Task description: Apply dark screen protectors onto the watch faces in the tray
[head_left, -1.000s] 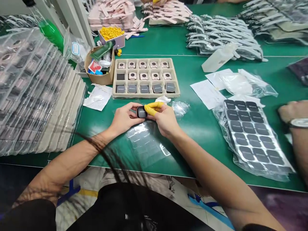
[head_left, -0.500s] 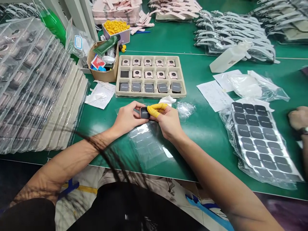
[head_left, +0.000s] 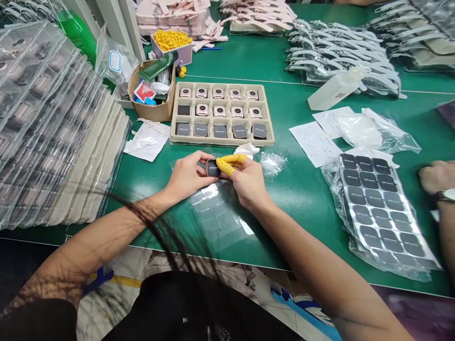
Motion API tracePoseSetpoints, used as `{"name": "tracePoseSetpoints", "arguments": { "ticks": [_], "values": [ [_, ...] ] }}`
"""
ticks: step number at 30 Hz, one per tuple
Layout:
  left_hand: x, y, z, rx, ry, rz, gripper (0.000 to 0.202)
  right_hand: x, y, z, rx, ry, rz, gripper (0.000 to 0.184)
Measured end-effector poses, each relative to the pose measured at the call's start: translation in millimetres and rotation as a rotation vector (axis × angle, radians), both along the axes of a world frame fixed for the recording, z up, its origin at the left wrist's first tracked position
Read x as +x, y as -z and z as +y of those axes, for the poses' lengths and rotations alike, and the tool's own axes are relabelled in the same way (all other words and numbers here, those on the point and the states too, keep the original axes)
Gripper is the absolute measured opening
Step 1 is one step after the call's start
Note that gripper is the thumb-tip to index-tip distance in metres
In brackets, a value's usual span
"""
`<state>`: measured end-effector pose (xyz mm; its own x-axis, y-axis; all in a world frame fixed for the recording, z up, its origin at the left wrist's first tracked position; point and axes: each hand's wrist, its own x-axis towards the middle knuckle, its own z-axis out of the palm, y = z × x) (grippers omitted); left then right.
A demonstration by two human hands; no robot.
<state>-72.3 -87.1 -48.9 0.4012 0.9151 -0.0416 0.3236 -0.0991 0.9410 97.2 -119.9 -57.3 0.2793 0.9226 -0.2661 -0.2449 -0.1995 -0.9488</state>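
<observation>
Between both hands is a watch case [head_left: 213, 167] with a dark, lettered face turned up. My left hand [head_left: 186, 175] pinches its left side between thumb and fingers. From the right, my right hand [head_left: 245, 177], with yellow finger cots on thumb and forefinger, grips its edge and covers part of it. Below the hands lies a clear plastic sheet [head_left: 222, 215] with rounded-square outlines. Beyond them stands a beige compartment tray [head_left: 222, 140]. Its two far rows hold watch cases, with one far-left cell bare; the near row holds dark-faced ones [head_left: 219, 132].
Stacked clear-lidded trays [head_left: 64, 132] rise at left. Behind is a cardboard box [head_left: 154, 111] of odds and ends. On the right lie a sheet of dark stickers [head_left: 374, 198], papers [head_left: 314, 143] and a white bottle [head_left: 336, 89]. Another person's hand [head_left: 435, 177] rests at the right edge.
Both hands keep their hold on the watch case, which has hardly moved. The view has shifted slightly, and more of the other person's arm shows at the right.
</observation>
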Motion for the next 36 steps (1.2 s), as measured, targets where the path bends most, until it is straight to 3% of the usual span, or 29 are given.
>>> {"name": "tracePoseSetpoints", "arguments": {
  "ticks": [36],
  "values": [
    [-0.8,-3.3,-1.7,-0.011,-0.007,0.012,0.046,-3.7,-0.5,-1.6,0.013,0.029,-0.028,0.057]
  ]
}}
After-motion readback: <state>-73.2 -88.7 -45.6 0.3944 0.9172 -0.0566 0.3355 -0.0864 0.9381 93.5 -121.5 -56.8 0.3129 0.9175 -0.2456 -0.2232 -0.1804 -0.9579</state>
